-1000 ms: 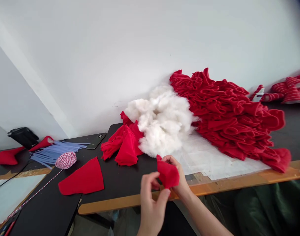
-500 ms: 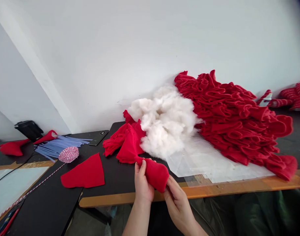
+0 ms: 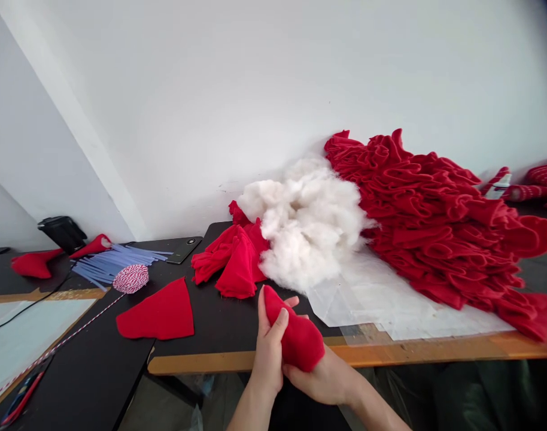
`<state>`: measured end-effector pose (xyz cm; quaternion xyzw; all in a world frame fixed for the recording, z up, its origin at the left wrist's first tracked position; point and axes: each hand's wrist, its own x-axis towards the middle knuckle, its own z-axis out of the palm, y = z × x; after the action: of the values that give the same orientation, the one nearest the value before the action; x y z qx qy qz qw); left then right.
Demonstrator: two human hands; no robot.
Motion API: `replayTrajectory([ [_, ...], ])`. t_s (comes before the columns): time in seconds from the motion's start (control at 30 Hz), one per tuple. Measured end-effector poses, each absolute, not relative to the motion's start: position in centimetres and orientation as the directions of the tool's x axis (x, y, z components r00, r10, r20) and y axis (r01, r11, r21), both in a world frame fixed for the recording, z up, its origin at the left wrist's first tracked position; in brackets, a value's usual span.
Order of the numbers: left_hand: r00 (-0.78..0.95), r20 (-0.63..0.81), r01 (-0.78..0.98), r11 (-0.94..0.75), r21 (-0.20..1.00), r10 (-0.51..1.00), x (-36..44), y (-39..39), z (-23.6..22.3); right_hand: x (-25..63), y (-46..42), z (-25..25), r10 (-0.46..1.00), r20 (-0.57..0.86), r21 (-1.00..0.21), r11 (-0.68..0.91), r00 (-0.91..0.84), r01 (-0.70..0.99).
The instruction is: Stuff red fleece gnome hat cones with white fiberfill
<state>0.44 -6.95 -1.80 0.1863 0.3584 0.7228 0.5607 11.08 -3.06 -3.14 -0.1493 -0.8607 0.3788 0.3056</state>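
head view: fingers of left hand and right hand, partly hidden, clamp red cloth.

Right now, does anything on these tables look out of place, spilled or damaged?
Two small things: the red-and-white twine trails loose across the black table to the picture's left edge, and the brown edging looks patchy beside the white sheet. I see no clear spill.

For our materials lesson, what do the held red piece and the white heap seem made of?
Held red piece: probably fleece or felt; matt, without shine, softly rounded.
White heap: loose fibre stuffing, polyester or cotton unclear; fluffy with wispy edges.
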Motion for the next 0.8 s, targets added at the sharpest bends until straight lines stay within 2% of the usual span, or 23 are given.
replayTrajectory([
  [0.13,-0.411,-0.231,-0.749,-0.182,0.638,0.882,-0.3,-6.0,-2.6,11.2,-4.2,-5.2,0.522,0.617,-0.56,0.817,-0.589,0.137],
  [0.23,-0.468,-0.289,-0.781,-0.237,0.578,0.835,-0.3,-5.4,-2.8,11.3,-5.2,-6.1,0.539,0.719,-0.537,0.832,-0.439,0.143],
  [0.3,-0.468,-0.302,-0.799,-0.252,0.546,0.83,-0.1,-5.2,-2.7,11.3,-5.4,-6.0,0.585,0.668,-0.614,0.783,-0.46,0.104],
  [0.4,-0.438,-0.252,-0.801,-0.246,0.546,0.863,0.4,-5.4,-2.5,11.3,-5.2,-5.1,0.609,0.501,-0.741,0.669,-0.615,0.059],
  [0.47,-0.426,-0.201,-0.78,-0.245,0.575,0.882,0.6,-5.7,-2.3,11.3,-5.0,-4.5,0.596,0.427,-0.768,0.636,-0.68,0.076],
  [0.57,-0.427,-0.128,-0.731,-0.259,0.631,0.895,0.9,-6.2,-1.9,11.1,-4.9,-4.2,0.538,0.409,-0.721,0.686,-0.737,0.101],
  [0.73,-0.36,-0.086,-0.671,-0.194,0.716,0.929,1.7,-7.2,-1.4,10.1,-3.8,-5.9,0.45,0.502,-0.528,0.836,-0.738,0.151],
  [0.8,-0.32,-0.094,-0.661,-0.151,0.735,0.943,1.8,-7.3,-1.5,9.8,-3.2,-6.8,0.475,0.519,-0.538,0.828,-0.711,0.161],
])
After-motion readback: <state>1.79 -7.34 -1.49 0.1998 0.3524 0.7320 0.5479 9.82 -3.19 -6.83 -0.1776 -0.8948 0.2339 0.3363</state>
